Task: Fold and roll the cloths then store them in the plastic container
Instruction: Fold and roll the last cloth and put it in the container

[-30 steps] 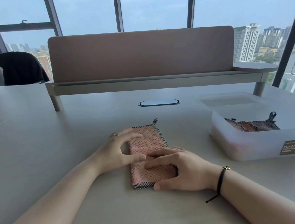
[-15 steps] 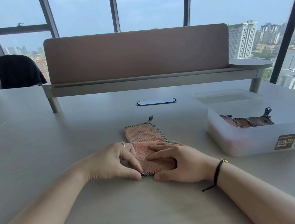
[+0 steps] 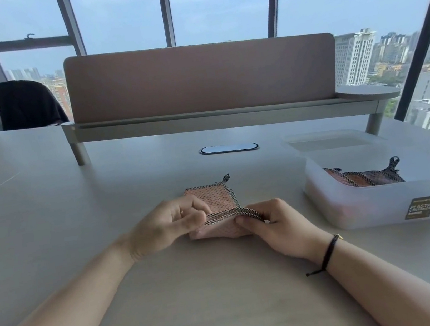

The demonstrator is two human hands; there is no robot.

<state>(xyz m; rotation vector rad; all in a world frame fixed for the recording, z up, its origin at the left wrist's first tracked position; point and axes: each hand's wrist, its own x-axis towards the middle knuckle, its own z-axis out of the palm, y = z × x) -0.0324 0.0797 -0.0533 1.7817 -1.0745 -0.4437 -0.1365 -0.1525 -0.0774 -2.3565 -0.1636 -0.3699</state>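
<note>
Both grips pinch the near, lifted edge of the pink cloth: left hand at its left end, right hand at its right. The cloth's far part lies on the surface, with the plastic container, already holding cloths, nearby on the right.

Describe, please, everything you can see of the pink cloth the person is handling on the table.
The pink cloth is a woven, textured fabric edged in black-and-white checked trim, with a small hanging loop at its far corner. It lies folded on the grey table, its near end lifted and curling over. The left hand and the right hand pinch that trimmed near edge.
</note>
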